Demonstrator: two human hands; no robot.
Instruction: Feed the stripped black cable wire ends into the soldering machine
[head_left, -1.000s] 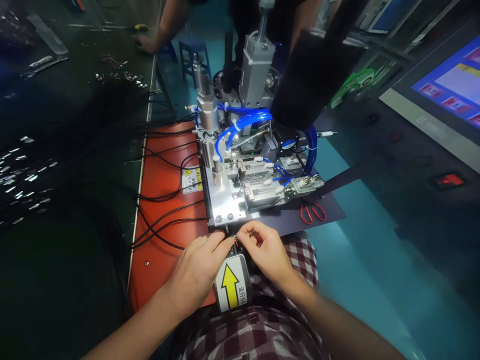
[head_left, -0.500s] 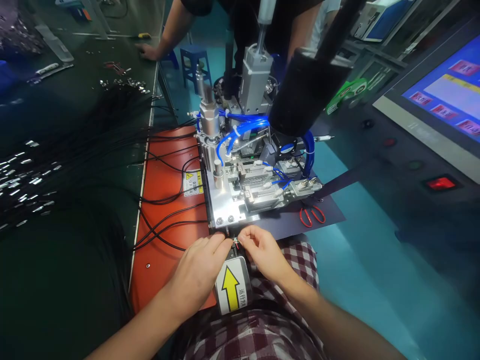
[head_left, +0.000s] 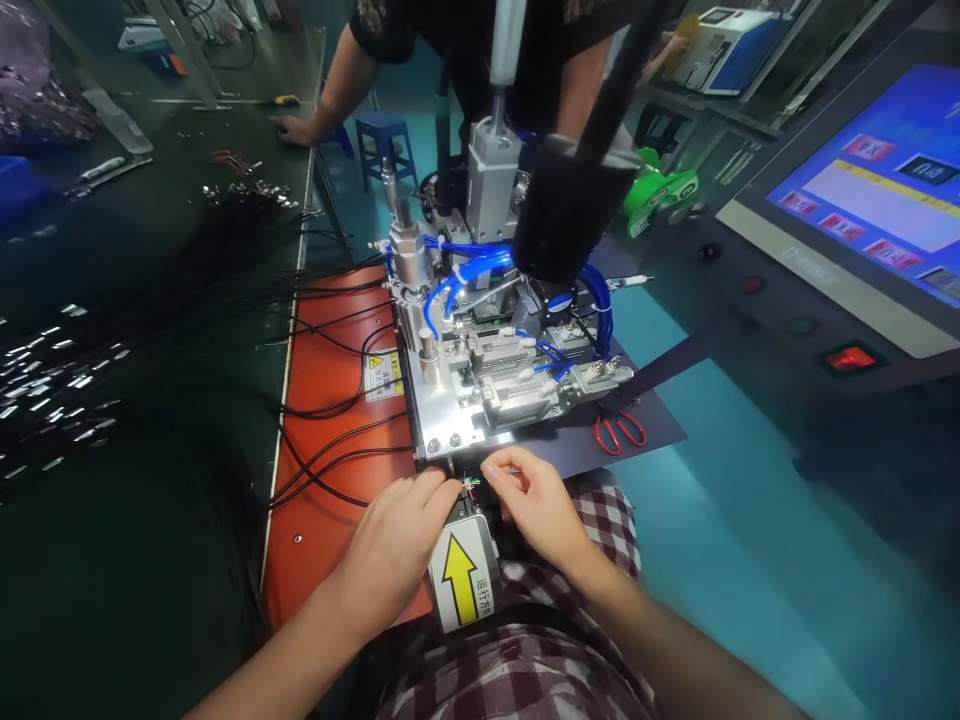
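Note:
My left hand point(head_left: 405, 530) is closed on a cable end at the machine's near edge. Thin coloured wires point(head_left: 470, 484) fan out to the right from its fingertips. My right hand point(head_left: 540, 505) is just beyond the wire tips, thumb and forefinger pinched together, with a small gap to the wires. Whether anything lies in that pinch is too small to tell. Below the fingers is a white plate with a yellow arrow point(head_left: 459, 580). In front of both hands stands a metal bench machine point(head_left: 442, 410) with blue air tubes point(head_left: 480, 268).
Black cables point(head_left: 337, 405) cross the orange board point(head_left: 300, 570) on the left. Red-handled scissors point(head_left: 621, 434) lie right of the machine. A touch screen panel point(head_left: 862, 200) stands at right. Across the machine, a co-worker's hand point(head_left: 296, 130) rests on the dark table point(head_left: 150, 560).
My right hand has drawn slightly away from the wires, leaving their tips more exposed. My left hand stays in place. The camera view has shifted a little.

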